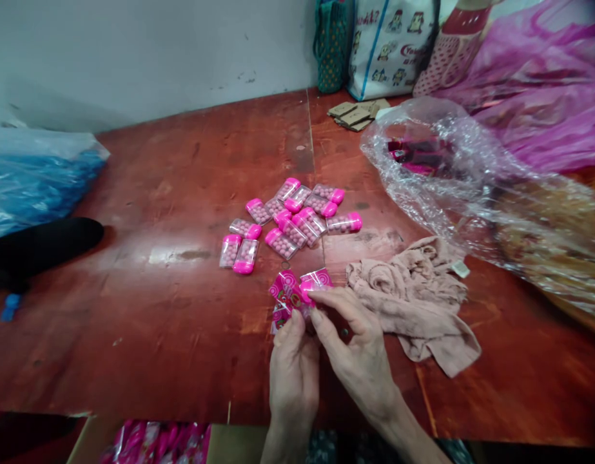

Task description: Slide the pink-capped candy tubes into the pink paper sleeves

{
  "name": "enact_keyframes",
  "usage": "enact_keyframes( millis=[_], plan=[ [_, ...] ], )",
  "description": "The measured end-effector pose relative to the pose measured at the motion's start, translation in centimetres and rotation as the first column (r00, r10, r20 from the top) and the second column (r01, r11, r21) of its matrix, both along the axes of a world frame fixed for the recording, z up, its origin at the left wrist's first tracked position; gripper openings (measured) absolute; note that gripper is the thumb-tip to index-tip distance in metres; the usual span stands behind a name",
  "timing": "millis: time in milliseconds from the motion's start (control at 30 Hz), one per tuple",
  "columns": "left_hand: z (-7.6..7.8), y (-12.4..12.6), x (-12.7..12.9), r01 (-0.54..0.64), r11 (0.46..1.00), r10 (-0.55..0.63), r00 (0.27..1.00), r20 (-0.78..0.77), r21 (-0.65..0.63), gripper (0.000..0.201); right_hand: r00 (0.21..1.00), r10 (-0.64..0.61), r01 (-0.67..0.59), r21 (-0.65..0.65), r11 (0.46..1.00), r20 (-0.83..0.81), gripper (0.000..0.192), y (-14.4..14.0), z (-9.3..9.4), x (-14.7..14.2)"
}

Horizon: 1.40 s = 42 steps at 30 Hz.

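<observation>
Head view: left hand (293,367) and right hand (355,351), at six o'clock, pinch pink sachets (297,291) together over the red bench (156,309). Pink-capped candy cases (287,222) lie at twelve o'clock of them, a beige cloth (418,303) at three.

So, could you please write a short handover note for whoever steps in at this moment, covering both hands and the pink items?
Left hand: gripping the pink wrapper from below.
Right hand: fingertips pinching the same wrapper and the pink-capped piece at its top.
Pile of clear pink-capped candy cases: loose on the red table, beyond the hands, with no printed wrapper on them.
Beige cloth: just right of the hands.
Clear plastic bag: further right, with more pink items inside.
Box at the near table edge: holds pink wrapped pieces.
Done: cannot tell how many. Left: the pile looks unwrapped.
</observation>
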<state>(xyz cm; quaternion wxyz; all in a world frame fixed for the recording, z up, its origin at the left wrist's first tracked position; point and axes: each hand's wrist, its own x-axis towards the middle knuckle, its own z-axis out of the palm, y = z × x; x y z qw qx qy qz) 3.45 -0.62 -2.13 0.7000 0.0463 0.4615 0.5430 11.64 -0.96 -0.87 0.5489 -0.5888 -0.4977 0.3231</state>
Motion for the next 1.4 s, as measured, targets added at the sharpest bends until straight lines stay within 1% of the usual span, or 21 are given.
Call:
enact_keyframes(
  millis=[100, 233, 433, 500, 567, 633, 700, 767, 800, 900, 967, 1033, 1100, 1167, 1300, 1333, 1400],
  plan=[
    [0.0, 0.1, -0.1, 0.014, 1.0, -0.014, 1.0, -0.011, 0.017, 0.015, 1.0, 0.016, -0.016, 0.015, 1.0, 0.015, 0.024, 0.1, 0.1, 0.1],
    [0.2, 0.2, -0.1, 0.059, 0.994, -0.055, 0.997, -0.047, 0.089, 0.014, 1.0, 0.023, -0.024, 0.032, 0.999, 0.015, 0.026, 0.1, -0.1, 0.0],
    [0.1, 0.1, 0.4, 0.02, 0.992, -0.012, 0.998, -0.067, 0.125, 0.01, 1.0, -0.007, 0.006, 0.062, 0.998, 0.006, 0.026, 0.1, -0.6, -0.2],
    [-0.1, 0.0, 0.4, 0.028, 0.989, -0.016, 0.996, -0.085, 0.147, 0.01, 1.0, -0.007, 0.009, 0.066, 0.998, -0.02, 0.025, 0.1, -0.8, -0.2],
    [-0.1, 0.0, 0.4, 0.064, 0.984, -0.047, 0.994, -0.103, 0.169, 0.009, 0.999, -0.016, 0.019, 0.076, 0.997, -0.035, 0.024, 0.1, -0.9, -0.2],
    [-0.1, 0.2, 0.1, 0.105, 0.978, -0.085, 0.99, -0.111, 0.181, 0.015, 0.998, -0.026, 0.03, 0.084, 0.996, -0.05, 0.024, 0.1, -0.9, 0.0],
    [0.2, 0.6, -0.6, 0.119, 0.974, -0.099, 0.989, -0.111, 0.192, 0.029, 0.998, -0.02, 0.025, 0.078, 0.997, -0.067, 0.024, 0.2, -0.8, 0.5],
    [0.5, 1.3, -1.6, 0.105, 0.973, -0.08, 0.989, -0.126, 0.206, 0.042, 0.996, 0.028, -0.022, 0.066, 0.998, -0.083, 0.021, 0.4, -0.5, 1.3],
    [0.6, 1.6, -2.2, 0.097, 0.973, -0.067, 0.987, -0.146, 0.21, 0.043, 0.994, 0.07, -0.066, 0.052, 0.996, -0.083, 0.019, 0.5, -0.3, 1.7],
    [0.9, 2.6, -3.9, 0.105, 0.972, -0.056, 0.973, -0.225, 0.212, 0.031, 0.97, 0.23, -0.233, -0.028, 0.972, -0.072, 0.014, 0.6, 0.3, 2.7],
    [1.0, 2.9, -4.6, 0.141, 0.969, -0.086, 0.962, -0.26, 0.201, 0.023, 0.953, 0.296, -0.3, -0.068, 0.952, -0.066, 0.013, 0.6, 0.4, 3.0],
    [1.0, 3.0, -5.0, 0.176, 0.967, -0.119, 0.952, -0.283, 0.185, 0.018, 0.945, 0.322, -0.326, -0.073, 0.943, -0.063, 0.012, 0.5, 0.4, 3.0],
    [1.0, 2.9, -5.2, 0.198, 0.963, -0.138, 0.945, -0.298, 0.183, 0.017, 0.943, 0.329, -0.332, -0.073, 0.941, -0.051, 0.012, 0.4, 0.3, 3.0],
    [1.0, 2.8, -5.4, 0.22, 0.955, -0.15, 0.937, -0.315, 0.2, 0.021, 0.944, 0.328, -0.33, -0.079, 0.941, -0.032, 0.012, 0.4, 0.3, 2.9],
    [1.1, 2.5, -6.0, 0.29, 0.926, -0.192, 0.913, -0.36, 0.241, 0.039, 0.941, 0.34, -0.338, -0.092, 0.937, 0.006, 0.012, 0.4, 0.4, 3.0],
    [1.1, 2.5, -6.2, 0.305, 0.921, -0.202, 0.905, -0.373, 0.241, 0.04, 0.938, 0.345, -0.342, -0.094, 0.935, 0.016, 0.012, 0.4, 0.4, 3.0],
    [1.1, 2.4, -6.3, 0.323, 0.92, -0.218, 0.893, -0.393, 0.224, 0.036, 0.934, 0.356, -0.351, -0.102, 0.931, 0.027, 0.011, 0.3, 0.4, 3.0]
  ],
)
